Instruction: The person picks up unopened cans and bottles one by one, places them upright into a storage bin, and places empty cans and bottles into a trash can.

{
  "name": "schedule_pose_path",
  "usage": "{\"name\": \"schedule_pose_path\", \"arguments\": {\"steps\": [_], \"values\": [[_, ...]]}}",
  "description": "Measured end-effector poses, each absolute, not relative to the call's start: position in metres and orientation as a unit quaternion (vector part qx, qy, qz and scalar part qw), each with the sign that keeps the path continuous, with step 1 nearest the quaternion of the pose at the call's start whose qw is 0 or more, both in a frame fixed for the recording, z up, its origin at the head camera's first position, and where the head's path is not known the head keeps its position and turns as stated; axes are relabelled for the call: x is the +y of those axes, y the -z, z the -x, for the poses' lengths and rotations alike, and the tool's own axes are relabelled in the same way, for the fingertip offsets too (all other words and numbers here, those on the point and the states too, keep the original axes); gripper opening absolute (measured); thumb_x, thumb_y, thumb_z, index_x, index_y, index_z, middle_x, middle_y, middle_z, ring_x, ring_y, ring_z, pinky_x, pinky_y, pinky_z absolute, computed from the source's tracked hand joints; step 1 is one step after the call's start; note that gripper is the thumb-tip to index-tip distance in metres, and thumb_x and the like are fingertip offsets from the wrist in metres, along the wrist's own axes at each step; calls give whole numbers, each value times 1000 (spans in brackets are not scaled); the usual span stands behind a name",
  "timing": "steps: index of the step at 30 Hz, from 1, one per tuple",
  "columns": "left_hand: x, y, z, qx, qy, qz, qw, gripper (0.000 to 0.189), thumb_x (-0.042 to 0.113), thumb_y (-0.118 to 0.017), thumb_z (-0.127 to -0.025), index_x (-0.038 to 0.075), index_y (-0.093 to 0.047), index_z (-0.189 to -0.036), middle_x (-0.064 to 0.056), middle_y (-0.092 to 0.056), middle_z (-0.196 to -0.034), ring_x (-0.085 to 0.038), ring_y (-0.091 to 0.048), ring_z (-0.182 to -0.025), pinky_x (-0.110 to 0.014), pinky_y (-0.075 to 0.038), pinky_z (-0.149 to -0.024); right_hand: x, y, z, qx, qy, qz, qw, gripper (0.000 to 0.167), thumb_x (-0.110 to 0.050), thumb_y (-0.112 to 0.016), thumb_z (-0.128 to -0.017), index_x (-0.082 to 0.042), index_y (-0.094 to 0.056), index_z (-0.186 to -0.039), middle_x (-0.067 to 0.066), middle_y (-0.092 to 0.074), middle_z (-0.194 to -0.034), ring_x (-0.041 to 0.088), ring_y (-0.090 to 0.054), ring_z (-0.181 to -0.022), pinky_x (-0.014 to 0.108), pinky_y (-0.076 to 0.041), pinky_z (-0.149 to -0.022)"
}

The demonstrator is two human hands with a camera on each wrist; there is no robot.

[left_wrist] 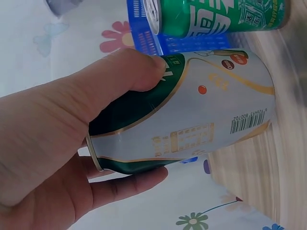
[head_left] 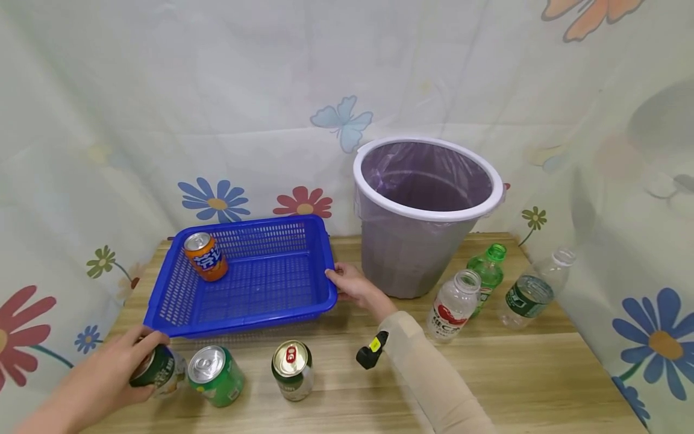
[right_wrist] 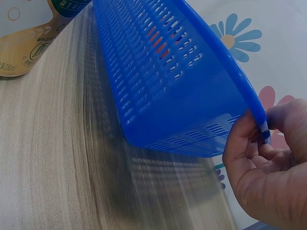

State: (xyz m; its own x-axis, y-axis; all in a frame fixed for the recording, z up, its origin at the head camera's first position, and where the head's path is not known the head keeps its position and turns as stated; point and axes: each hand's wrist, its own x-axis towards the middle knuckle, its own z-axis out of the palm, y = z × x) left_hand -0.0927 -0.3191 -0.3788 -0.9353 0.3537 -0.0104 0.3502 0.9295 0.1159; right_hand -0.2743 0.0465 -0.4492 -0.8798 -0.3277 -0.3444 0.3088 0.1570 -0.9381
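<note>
My left hand (head_left: 116, 374) grips a dark green and white can (left_wrist: 192, 110) round its upper part, at the table's front left. Thumb and fingers lie on opposite sides of it in the left wrist view. A green soda can (head_left: 217, 377) stands just right of it, and a green-and-white can with a gold top (head_left: 293, 371) stands farther right. My right hand (head_left: 355, 286) pinches the right rim of a blue plastic basket (head_left: 260, 325), thumb on top and fingers below. Inside the basket, at its back left, is an orange soda can (head_left: 206, 258).
A grey bin (head_left: 412, 259) with a white rim and a plastic liner stands behind my right forearm. To its right are a clear bottle with a red label (head_left: 450, 310), a green bottle (head_left: 488, 268) and a clear bottle with a green label (head_left: 534, 292). A flowered curtain surrounds the wooden table.
</note>
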Motion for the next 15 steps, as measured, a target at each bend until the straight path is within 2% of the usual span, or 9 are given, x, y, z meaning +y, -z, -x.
{"name": "schedule_pose_path", "arguments": {"steps": [7,15], "values": [[-321,374,94,983,-67,-168,36,58,27,-85,-59,19,-55,-108,-5,-54,-100,-18,-53,-78,-34,-53,-55,47,445,270,719,649,10,246,31,-18,-43,-98,3,-44,-121,25,-56,-115,35,-60,-99,35,-56,-70],[-320,360,95,980,-47,-191,-2,58,26,-86,-56,19,-56,-105,-5,-53,-97,-16,-51,-73,-28,-49,-50,48,449,274,721,645,16,251,34,-20,-42,-99,3,-42,-123,27,-54,-117,38,-58,-102,39,-55,-74]]}}
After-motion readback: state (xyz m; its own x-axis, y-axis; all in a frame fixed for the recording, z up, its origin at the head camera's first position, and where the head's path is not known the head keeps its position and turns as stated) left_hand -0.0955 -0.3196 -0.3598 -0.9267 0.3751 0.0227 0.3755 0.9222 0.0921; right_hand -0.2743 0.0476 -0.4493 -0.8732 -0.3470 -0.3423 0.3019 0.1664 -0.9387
